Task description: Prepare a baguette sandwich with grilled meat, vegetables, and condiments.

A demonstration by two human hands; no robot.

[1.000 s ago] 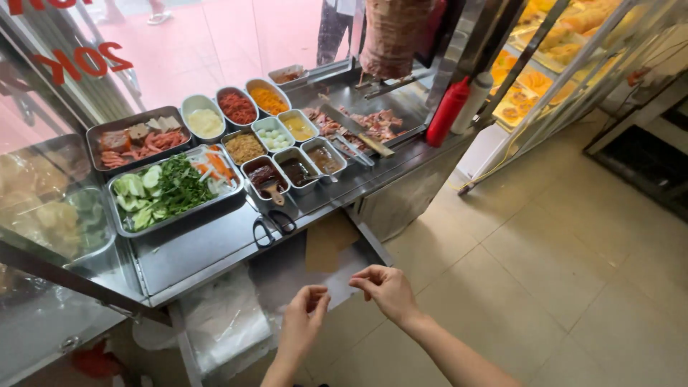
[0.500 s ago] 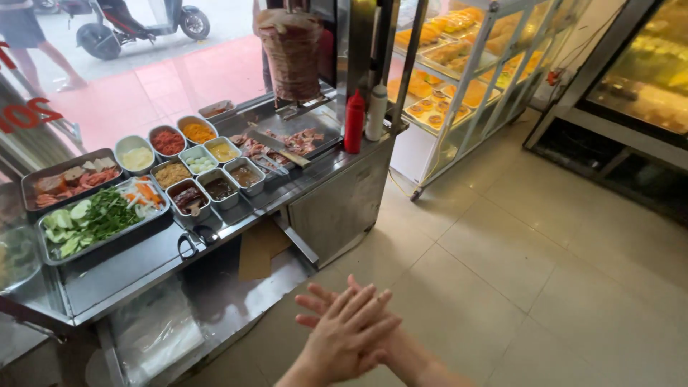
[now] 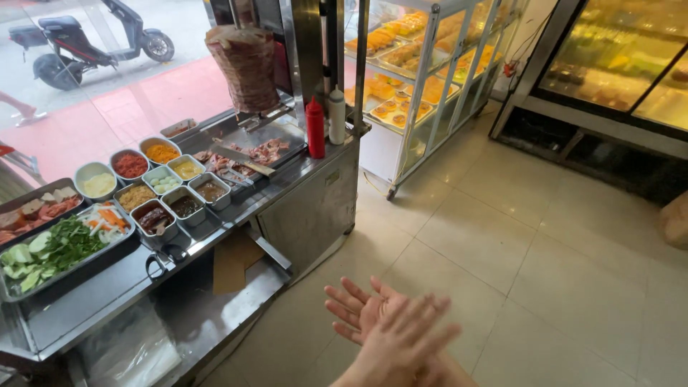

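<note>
Rubbing palms together: left hand (image 3: 362, 312) and right hand (image 3: 401, 344) both open, flat, holding nothing, well clear of the counter (image 3: 215, 236), food trays (image 3: 86, 251) untouched

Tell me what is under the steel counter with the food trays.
Under the steel counter is a lower shelf with a brown sheet of cardboard and clear plastic. The shelf's back part is hidden in the counter's shadow.

A red squeeze bottle (image 3: 315, 127) stands beside a white one (image 3: 337, 116) on the grey steel surface (image 3: 93, 304). Green leaves fill the tray (image 3: 64, 247) at nine o'clock; the floor (image 3: 545, 272) is cream tile.
</note>
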